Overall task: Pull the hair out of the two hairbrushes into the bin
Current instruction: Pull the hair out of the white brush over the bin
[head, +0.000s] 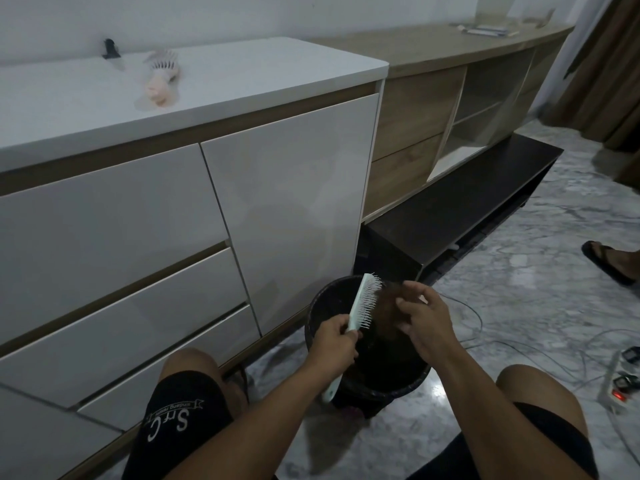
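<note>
A long white cabinet with flat drawer fronts fills the left, its smooth top carrying a second hairbrush, pale with a pink handle, well apart from the hands. To its right runs a wood-tone shelf unit with a low black bench before it. The grey marbled floor holds loose cables and a white power strip at the right edge. Between the person's knees stands a round black plastic bin, close against the cabinet's foot. Over its mouth the left hand is clenched round the handle of a mint-green plastic hairbrush, bristles facing right. The right hand pinches a brown clump of hair against those bristles.
</note>
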A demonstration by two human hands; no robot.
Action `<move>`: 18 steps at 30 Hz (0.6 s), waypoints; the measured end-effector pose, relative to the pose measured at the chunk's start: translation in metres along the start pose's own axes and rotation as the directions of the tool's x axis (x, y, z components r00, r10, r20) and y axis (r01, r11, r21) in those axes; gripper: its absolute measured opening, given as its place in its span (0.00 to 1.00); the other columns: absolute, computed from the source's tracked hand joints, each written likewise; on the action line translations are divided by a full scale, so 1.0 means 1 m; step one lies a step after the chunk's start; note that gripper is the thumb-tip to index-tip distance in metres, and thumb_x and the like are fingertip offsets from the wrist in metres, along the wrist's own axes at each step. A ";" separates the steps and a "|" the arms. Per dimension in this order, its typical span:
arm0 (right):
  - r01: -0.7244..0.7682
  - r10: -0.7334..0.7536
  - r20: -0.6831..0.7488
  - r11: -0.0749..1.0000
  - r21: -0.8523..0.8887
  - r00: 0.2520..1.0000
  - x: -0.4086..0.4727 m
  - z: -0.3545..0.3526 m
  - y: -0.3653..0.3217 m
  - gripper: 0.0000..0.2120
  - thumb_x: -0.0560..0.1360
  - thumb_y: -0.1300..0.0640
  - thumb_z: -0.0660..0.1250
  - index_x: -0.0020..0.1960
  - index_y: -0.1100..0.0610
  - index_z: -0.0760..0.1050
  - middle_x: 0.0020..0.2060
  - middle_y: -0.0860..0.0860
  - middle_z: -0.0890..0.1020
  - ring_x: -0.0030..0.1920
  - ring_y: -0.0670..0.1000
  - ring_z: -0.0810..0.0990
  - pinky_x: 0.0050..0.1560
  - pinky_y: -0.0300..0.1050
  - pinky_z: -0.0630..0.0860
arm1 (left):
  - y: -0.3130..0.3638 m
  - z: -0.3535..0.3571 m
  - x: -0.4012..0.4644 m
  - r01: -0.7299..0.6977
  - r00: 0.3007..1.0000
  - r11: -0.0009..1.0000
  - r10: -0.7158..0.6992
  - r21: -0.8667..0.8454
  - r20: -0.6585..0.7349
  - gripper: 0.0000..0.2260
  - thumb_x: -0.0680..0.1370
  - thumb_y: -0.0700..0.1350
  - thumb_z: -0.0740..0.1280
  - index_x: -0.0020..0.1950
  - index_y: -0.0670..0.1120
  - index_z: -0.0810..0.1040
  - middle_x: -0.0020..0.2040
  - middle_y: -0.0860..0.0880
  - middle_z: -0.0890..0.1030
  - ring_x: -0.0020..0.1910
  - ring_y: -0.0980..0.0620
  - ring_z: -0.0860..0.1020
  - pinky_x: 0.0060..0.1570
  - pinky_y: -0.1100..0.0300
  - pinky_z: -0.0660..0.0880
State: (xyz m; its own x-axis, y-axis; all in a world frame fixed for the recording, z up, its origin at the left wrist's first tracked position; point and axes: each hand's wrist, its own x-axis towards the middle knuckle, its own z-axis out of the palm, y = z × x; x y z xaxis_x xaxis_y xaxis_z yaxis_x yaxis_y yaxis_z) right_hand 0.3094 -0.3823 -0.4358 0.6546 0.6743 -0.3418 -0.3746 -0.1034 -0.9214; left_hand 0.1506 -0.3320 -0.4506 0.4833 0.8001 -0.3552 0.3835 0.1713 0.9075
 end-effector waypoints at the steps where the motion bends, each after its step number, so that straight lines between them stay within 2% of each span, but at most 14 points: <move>1: 0.035 -0.034 0.015 0.996 -0.083 0.999 -0.001 0.001 0.003 0.15 0.75 0.71 0.66 0.59 0.58 0.76 0.50 0.52 0.82 0.51 0.52 0.82 0.55 0.60 0.81 | 0.000 0.001 0.000 0.002 1.000 1.000 -0.002 -0.001 0.005 0.12 0.78 0.38 0.61 0.59 0.44 0.79 0.50 0.40 0.83 0.33 0.53 0.76 0.35 0.58 0.75; 3: 0.147 -0.141 0.043 0.906 -0.398 0.989 -0.001 0.001 0.011 0.15 0.73 0.67 0.70 0.55 0.51 0.77 0.49 0.48 0.83 0.51 0.50 0.82 0.55 0.59 0.81 | 0.001 0.004 0.000 0.009 1.000 1.000 -0.009 -0.006 0.021 0.12 0.78 0.38 0.61 0.59 0.45 0.79 0.50 0.40 0.83 0.33 0.53 0.76 0.34 0.59 0.75; 4: 0.170 -0.167 0.050 0.853 -0.494 0.985 -0.001 0.002 0.013 0.16 0.73 0.64 0.71 0.53 0.47 0.77 0.50 0.47 0.82 0.53 0.50 0.81 0.53 0.58 0.82 | 0.002 0.004 0.000 0.012 1.000 1.000 -0.011 -0.010 0.025 0.12 0.78 0.37 0.61 0.58 0.45 0.79 0.49 0.40 0.83 0.33 0.54 0.76 0.33 0.60 0.75; 5: 0.174 -0.172 0.051 0.839 -0.515 0.984 -0.001 0.003 0.013 0.16 0.73 0.63 0.71 0.53 0.45 0.76 0.51 0.47 0.82 0.54 0.50 0.81 0.51 0.56 0.83 | 0.003 0.004 0.001 0.013 1.000 1.000 -0.013 -0.018 0.025 0.11 0.78 0.37 0.61 0.57 0.45 0.79 0.48 0.40 0.83 0.32 0.54 0.76 0.32 0.60 0.75; 9: 0.187 -0.152 0.119 0.907 -0.377 0.981 -0.006 0.007 0.008 0.16 0.78 0.62 0.65 0.61 0.46 0.75 0.53 0.43 0.78 0.51 0.45 0.79 0.41 0.44 0.83 | 0.005 0.001 0.002 0.028 0.999 0.998 -0.027 -0.049 0.020 0.11 0.78 0.36 0.60 0.55 0.44 0.80 0.41 0.44 0.81 0.28 0.54 0.75 0.31 0.59 0.74; 12: 0.252 -0.190 0.173 0.838 -0.484 0.966 -0.007 0.006 0.009 0.09 0.74 0.62 0.71 0.53 0.52 0.80 0.47 0.45 0.82 0.47 0.47 0.82 0.37 0.42 0.83 | 0.007 -0.002 0.002 0.037 0.999 0.998 -0.037 -0.053 0.011 0.11 0.78 0.36 0.60 0.57 0.41 0.79 0.38 0.44 0.81 0.27 0.53 0.76 0.30 0.59 0.74; 14: 0.209 -0.179 0.110 0.788 -0.579 0.978 -0.005 0.005 0.012 0.06 0.73 0.66 0.72 0.46 0.55 0.81 0.44 0.51 0.84 0.43 0.50 0.84 0.36 0.43 0.83 | 0.007 -0.004 0.003 0.048 0.999 0.996 -0.049 -0.071 -0.010 0.12 0.78 0.35 0.60 0.57 0.40 0.79 0.43 0.41 0.83 0.28 0.52 0.76 0.31 0.57 0.75; 18: 0.124 -0.175 -0.026 0.788 -0.603 0.984 0.000 0.003 0.012 0.06 0.73 0.67 0.70 0.46 0.58 0.81 0.41 0.51 0.83 0.38 0.50 0.84 0.38 0.47 0.84 | 0.004 -0.007 0.003 0.071 0.997 0.994 -0.075 -0.089 -0.033 0.12 0.78 0.34 0.59 0.58 0.39 0.78 0.44 0.45 0.82 0.28 0.51 0.77 0.30 0.57 0.75</move>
State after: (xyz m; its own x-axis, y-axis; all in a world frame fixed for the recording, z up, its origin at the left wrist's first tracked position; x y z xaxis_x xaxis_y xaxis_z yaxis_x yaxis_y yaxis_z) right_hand 0.3025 -0.3812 -0.4467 0.7271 0.6625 -0.1798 0.1823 -0.4389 -0.8799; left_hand 0.1484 -0.3245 -0.4462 0.4273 0.8036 -0.4143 0.3458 0.2782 0.8961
